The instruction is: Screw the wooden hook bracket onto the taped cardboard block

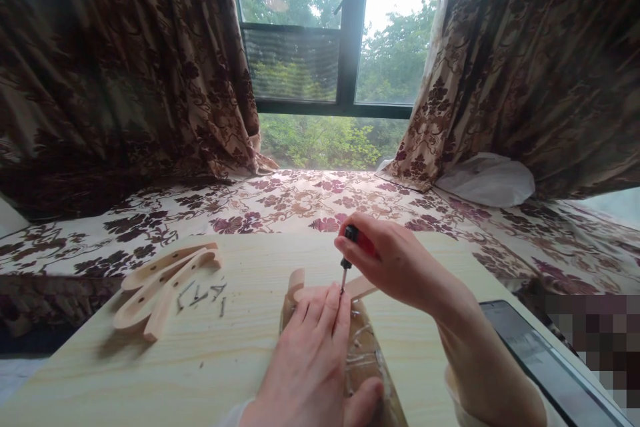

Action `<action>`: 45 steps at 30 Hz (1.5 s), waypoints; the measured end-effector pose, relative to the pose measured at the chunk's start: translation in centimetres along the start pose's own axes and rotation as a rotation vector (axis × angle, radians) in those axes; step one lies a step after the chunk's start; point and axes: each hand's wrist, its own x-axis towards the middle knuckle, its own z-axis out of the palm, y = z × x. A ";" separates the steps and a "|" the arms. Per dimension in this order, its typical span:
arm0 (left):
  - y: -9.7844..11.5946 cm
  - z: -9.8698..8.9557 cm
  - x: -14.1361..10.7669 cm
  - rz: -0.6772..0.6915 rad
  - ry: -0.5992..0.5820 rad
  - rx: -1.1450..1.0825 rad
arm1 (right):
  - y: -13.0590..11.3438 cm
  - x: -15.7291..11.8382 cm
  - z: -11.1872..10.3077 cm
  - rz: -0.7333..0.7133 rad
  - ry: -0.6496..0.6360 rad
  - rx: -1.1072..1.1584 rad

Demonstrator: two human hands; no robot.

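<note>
Seemingly for a straight push, the right hand (397, 260) grips the screwdriver (347, 261) nearly upright, tip by the left hand (310, 347), which lies flat, perhaps steadying the brown pad (364, 339) and wooden piece (364, 287) under its fingers

Your right hand (395, 257) grips the screwdriver (351, 235) near upright, tip down beside the fingertips of your left hand (310, 340), laid flat over the brown piece (363, 340) and a light wooden part (364, 287). Curved wooden pieces (165, 288) and loose screws (199, 297) at left on the table (235, 373), dark-screened device (540, 353) right.
</note>
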 end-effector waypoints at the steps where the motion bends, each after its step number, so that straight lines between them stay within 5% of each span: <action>1: -0.1 0.2 -0.1 0.025 0.029 0.034 | 0.0 0.0 -0.1 0.007 0.000 0.000; 13: -0.4 1.8 -1.1 0.218 0.308 0.314 | 0.0 -0.3 -0.3 0.024 0.003 0.002; 22: -0.3 1.6 -1.0 0.180 0.224 0.215 | 0.5 0.4 0.3 0.105 0.051 -0.062; 28: 0.1 1.0 -0.7 0.185 0.155 0.238 | 0.3 0.3 0.3 0.005 0.029 0.000; 33: 0.4 0.7 -0.5 0.154 0.098 0.193 | 0.4 0.6 0.7 0.124 0.077 -0.085; 40: 0.4 0.7 -0.4 0.154 0.080 0.185 | 0.2 0.2 0.4 -0.019 0.016 0.016; 45: 0.4 0.8 -0.3 0.168 0.107 0.193 | 0.6 0.5 0.7 0.126 0.083 -0.060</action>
